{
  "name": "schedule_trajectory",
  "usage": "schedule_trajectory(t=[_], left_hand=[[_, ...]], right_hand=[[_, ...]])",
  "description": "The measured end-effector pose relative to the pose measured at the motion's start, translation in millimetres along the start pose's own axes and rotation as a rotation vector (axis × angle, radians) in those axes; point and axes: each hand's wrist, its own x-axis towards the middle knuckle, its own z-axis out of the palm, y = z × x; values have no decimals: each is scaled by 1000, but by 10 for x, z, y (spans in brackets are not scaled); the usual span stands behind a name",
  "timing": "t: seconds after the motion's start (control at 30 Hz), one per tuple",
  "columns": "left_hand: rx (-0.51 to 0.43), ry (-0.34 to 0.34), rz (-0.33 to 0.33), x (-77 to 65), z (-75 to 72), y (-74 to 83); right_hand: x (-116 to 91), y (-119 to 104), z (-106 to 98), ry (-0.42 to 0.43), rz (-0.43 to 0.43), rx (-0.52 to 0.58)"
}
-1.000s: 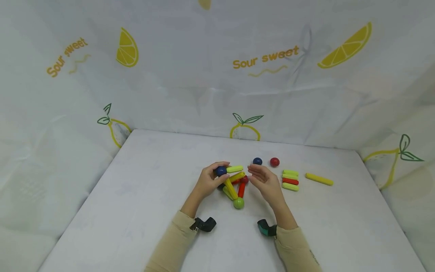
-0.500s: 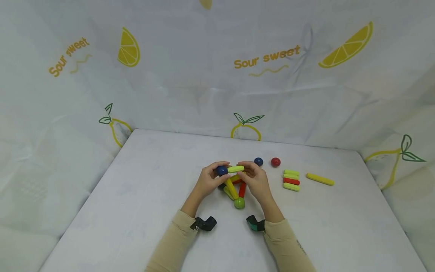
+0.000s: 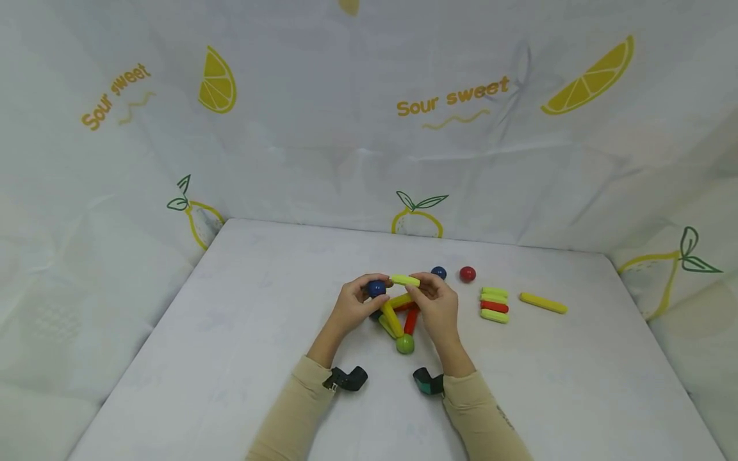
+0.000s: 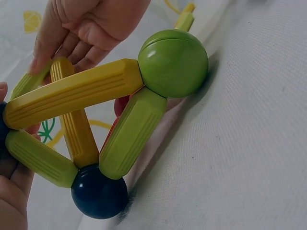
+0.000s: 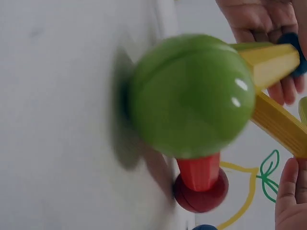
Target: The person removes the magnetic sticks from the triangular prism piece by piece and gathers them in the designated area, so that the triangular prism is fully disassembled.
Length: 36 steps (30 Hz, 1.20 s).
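Lime green, the short rod is clamped between the fingers of the right hand, above the ball-and-rod frame. Half a second ago it ran straight out from the blue ball; now it sits higher, tilted the other way, so that joint seems to have given, though contact is unclear. The left hand has its fingers round the blue ball. The green ball rests on the counter.

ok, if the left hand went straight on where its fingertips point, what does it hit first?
Likely the light green stick pinched by the right hand; its near end shows beside the fingertips of the left hand. Depth is unclear.
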Motion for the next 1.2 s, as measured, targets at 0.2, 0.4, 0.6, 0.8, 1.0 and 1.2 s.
schedule_trajectory(t=[0.2, 0.4, 0.6, 0.8, 1.0, 1.2], left_hand=[[-16, -10, 2, -14, -1, -20], [-20, -5, -2, -15, -15, -25], [-31, -16, 3, -19, -22, -29], [-24, -26, 2, -13, -17, -20], [-34, -30, 5, -1, -14, -54], [-34, -16, 1, 11, -16, -274]], right_hand=[[27, -14, -154, 60, 34, 7], [-6, -43, -388, 89, 98, -35], [-76, -47, -658, 127, 119, -75], [-134, 6, -990, 166, 160, -145], [-181, 90, -1316, 163, 284, -220], [-226, 215, -1525, 178, 338, -403]])
